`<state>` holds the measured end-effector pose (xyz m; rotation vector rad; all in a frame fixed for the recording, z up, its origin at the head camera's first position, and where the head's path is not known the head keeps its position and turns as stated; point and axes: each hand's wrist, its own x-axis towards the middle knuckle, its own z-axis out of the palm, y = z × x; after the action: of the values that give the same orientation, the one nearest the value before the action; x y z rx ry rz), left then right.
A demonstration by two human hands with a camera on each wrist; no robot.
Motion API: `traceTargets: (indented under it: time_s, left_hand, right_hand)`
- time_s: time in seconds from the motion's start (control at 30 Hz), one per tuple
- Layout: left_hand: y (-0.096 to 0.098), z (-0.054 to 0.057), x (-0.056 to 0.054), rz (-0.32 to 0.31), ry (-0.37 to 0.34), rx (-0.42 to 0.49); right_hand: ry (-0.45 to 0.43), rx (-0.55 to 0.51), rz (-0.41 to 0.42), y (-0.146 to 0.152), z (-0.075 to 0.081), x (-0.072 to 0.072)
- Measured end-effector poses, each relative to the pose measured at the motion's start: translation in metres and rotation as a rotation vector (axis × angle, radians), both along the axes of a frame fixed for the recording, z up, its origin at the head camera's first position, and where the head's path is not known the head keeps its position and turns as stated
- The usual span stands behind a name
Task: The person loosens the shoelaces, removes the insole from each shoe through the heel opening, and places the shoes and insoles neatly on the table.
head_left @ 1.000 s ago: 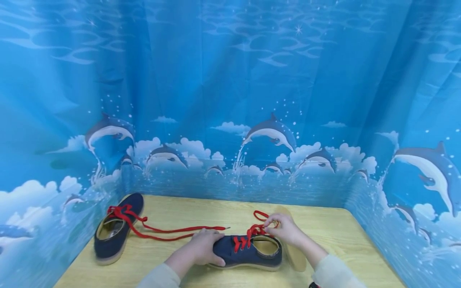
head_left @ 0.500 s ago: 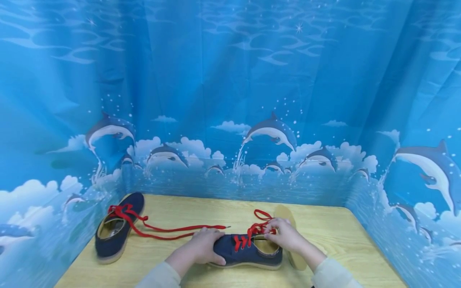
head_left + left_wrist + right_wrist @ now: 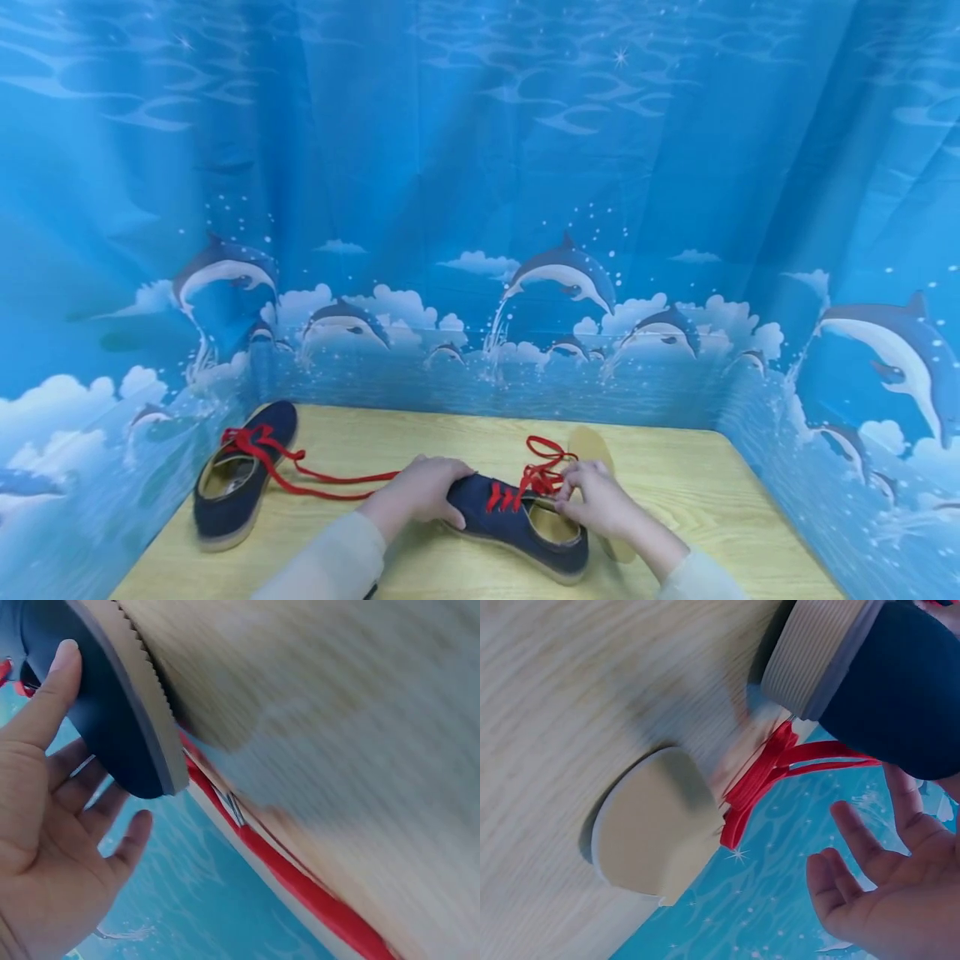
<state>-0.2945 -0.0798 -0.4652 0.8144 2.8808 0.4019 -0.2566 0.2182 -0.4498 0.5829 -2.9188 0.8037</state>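
A dark blue canvas shoe [image 3: 495,521] with red laces [image 3: 542,479] rests on the table, its toe to the left and its heel angled toward me. My left hand [image 3: 425,492] grips the toe, the thumb on the near side; the left wrist view shows that thumb against the blue toe [image 3: 112,712] and the other fingers on the far side. At the shoe's opening, my right hand [image 3: 600,500] pinches the far edge of the collar. The right wrist view has the heel [image 3: 900,697] by the right fingers, with the thumb hidden and the loose laces [image 3: 761,772] beyond.
A matching shoe [image 3: 243,487] stands at the table's left, its long red laces trailing toward my left hand. Behind my right hand lies a flat beige insole-shaped piece [image 3: 587,442]. Blue dolphin-print curtain [image 3: 480,208] encloses the wooden table [image 3: 675,467] at the back and sides.
The shoe has turned, its toe swinging away from me and its heel coming nearer. My left hand moved along with the toe. My right hand shifted from the laces to the opening's edge.
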Motion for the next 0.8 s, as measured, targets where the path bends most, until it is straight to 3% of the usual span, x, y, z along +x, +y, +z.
traceTargets:
  time_s: [0.4,0.6,0.8]
  left_hand:
    - [0.001,-0.002,-0.02,-0.167,0.262,-0.215]
    - [0.005,-0.003,-0.025,-0.184,0.297,-0.254]
    - [0.005,-0.005,-0.024,-0.157,0.29,-0.24]
  right_hand:
    - [-0.025,0.006,0.017,-0.007,0.003,0.024]
    - [0.005,0.075,0.004,-0.012,0.001,0.031]
    - [0.009,0.103,-0.012,-0.014,0.004,0.033]
